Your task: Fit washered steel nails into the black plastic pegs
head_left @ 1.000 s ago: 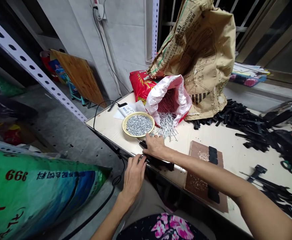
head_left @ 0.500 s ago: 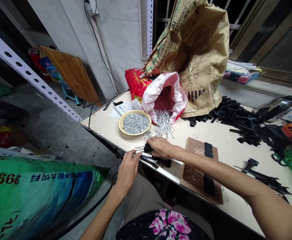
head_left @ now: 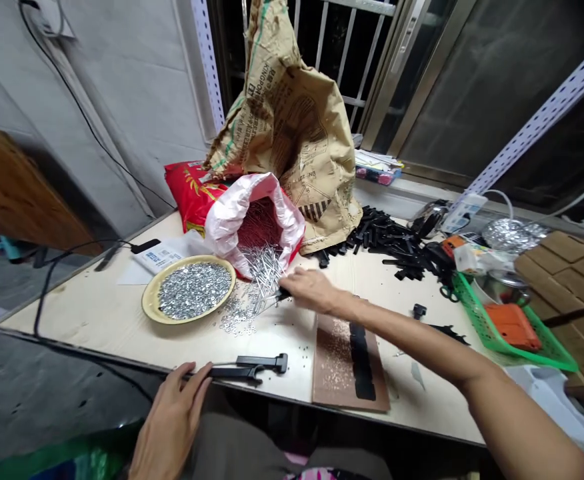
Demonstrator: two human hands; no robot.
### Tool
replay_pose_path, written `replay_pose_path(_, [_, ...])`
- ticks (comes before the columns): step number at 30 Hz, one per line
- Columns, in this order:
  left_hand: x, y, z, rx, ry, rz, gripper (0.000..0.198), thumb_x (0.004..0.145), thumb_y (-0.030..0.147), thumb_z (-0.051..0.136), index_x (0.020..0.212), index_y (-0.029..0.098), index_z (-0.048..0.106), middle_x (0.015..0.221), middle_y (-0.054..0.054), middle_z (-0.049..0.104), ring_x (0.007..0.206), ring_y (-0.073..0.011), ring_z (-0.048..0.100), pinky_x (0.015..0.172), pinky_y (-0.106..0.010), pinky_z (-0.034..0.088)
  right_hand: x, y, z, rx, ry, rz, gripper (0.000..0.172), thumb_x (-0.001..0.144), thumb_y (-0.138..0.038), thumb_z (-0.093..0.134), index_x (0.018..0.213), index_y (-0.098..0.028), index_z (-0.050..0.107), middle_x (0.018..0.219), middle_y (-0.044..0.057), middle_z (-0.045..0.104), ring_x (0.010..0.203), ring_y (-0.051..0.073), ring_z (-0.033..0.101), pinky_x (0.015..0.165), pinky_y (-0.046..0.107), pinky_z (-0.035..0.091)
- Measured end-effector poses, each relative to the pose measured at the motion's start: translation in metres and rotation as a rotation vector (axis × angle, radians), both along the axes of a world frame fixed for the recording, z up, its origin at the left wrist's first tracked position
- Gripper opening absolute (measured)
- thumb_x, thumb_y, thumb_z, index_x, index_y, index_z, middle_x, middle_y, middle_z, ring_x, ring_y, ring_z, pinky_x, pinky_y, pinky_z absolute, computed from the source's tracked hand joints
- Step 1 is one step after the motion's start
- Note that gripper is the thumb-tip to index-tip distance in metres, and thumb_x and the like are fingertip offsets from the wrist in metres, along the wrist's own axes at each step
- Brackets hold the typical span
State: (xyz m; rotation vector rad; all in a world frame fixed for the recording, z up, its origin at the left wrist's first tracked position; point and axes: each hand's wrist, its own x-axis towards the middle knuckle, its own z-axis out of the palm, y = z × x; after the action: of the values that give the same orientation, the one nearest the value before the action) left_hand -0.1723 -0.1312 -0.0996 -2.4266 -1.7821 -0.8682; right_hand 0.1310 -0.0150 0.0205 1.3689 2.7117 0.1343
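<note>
My right hand (head_left: 313,289) is closed around the black end of a small black plastic part (head_left: 283,293) with thin metal pins pointing left. It is over the table beside the pile of long silver nails (head_left: 264,270) and the scattered small washers (head_left: 239,315). At the table's front edge, my left hand (head_left: 172,417) rests with fingers extended and apart. Its fingertips lie by the left end of two black plastic parts (head_left: 265,362), one T-ended, the other with a hooked end. A yellow bowl (head_left: 146,310) of small metal pieces stands left of the washers.
A brown board (head_left: 332,393) with black pads lies right of the parts. Behind are a red-and-white sack (head_left: 219,223), a large paper sack (head_left: 317,167) and a heap of black parts (head_left: 387,240). A green basket (head_left: 477,317) stands at right; a cable (head_left: 42,313) crosses the left edge.
My right hand has moved away from my left, toward the nails and washers, with the black part in it. My left hand stays at the table edge. The view has turned right.
</note>
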Motion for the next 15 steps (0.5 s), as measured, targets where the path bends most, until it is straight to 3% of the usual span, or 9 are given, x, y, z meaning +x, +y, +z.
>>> replay_pose_path(3, [0.000,0.002,-0.004,-0.004,0.022,-0.013,0.038,0.092,0.040,0.036,0.112,0.023,0.063,0.113,-0.012,0.056,0.095,-0.0257,0.062,0.083,-0.040,0.052,0.060,0.018,0.005,-0.013,-0.089,-0.240,0.029,0.086,-0.016,0.045,0.113,-0.022,0.053,0.109,0.006,0.064,0.100,0.022,0.051,0.069,0.029,0.042])
replay_pose_path(8, [0.004,0.006,0.002,-0.068,0.023,-0.013,0.041,0.092,0.040,0.034,0.111,0.022,0.065,0.110,-0.013,0.057,0.093,-0.0254,0.063,0.076,-0.036,0.054,0.122,0.036,-0.015,-0.062,-0.131,-0.398,0.034,0.082,-0.024,0.055,0.116,-0.023,0.056,0.106,0.007,0.066,0.100,0.024,0.056,0.077,0.031,0.042])
replay_pose_path(12, [0.007,0.006,0.022,-0.178,-0.019,-0.027,0.041,0.091,0.044,0.035,0.102,0.019,0.066,0.108,-0.012,0.057,0.093,-0.0246,0.063,0.079,-0.036,0.054,0.130,0.031,-0.021,-0.067,-0.101,-0.462,0.044,0.081,-0.029,0.060,0.124,-0.021,0.052,0.119,0.012,0.059,0.107,0.029,0.054,0.082,0.040,0.042])
replay_pose_path(15, [0.010,0.006,0.035,-0.265,-0.031,-0.060,0.036,0.091,0.039,0.037,0.102,0.019,0.065,0.108,-0.012,0.056,0.096,-0.0238,0.062,0.084,-0.036,0.052,0.100,0.016,-0.018,-0.002,0.072,-0.419,0.043,0.086,-0.033,0.056,0.126,-0.018,0.050,0.124,0.013,0.055,0.109,0.029,0.052,0.085,0.041,0.042])
